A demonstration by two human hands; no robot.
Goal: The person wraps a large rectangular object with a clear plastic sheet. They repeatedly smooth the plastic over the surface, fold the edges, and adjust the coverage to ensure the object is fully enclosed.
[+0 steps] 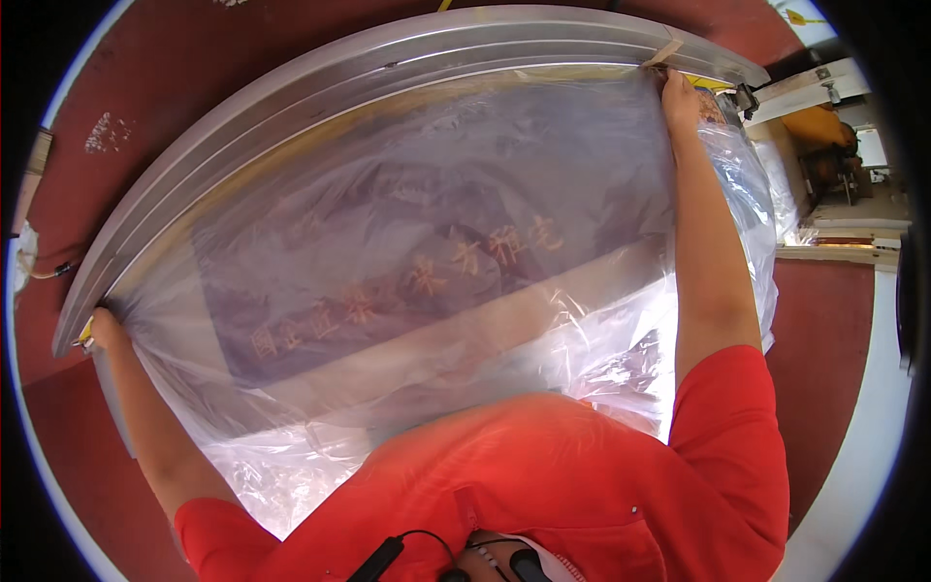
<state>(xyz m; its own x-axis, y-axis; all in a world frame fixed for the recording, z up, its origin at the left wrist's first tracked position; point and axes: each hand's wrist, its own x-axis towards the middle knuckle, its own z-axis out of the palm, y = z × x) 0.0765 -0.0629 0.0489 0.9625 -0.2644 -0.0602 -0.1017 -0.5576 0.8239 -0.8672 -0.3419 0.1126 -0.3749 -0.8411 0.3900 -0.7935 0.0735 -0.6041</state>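
Observation:
A clear, wrinkled plastic sheet (pixel 592 194) spreads in front of me between my two outstretched arms. Along its far side runs a long grey metal rail (pixel 320 70) with ridges, bowed by the lens. My left hand (pixel 110 330) is closed on the sheet's edge close to the rail's left end. Near the rail's right end, my right hand (pixel 681 102) grips the sheet's edge, its fingertips partly hidden. A dark rectangular panel with light lettering (pixel 388 233) shows dimly through the plastic. A strip of tan tape (pixel 663 51) crosses the rail beside my right hand.
Dark red floor (pixel 97 194) surrounds the rail. At the right stand a white beam (pixel 810 92) and an orange machine part (pixel 819 129). A thin hose with a dark fitting (pixel 60 270) lies at the left. Bunched plastic (pixel 742 194) hangs right of my right arm.

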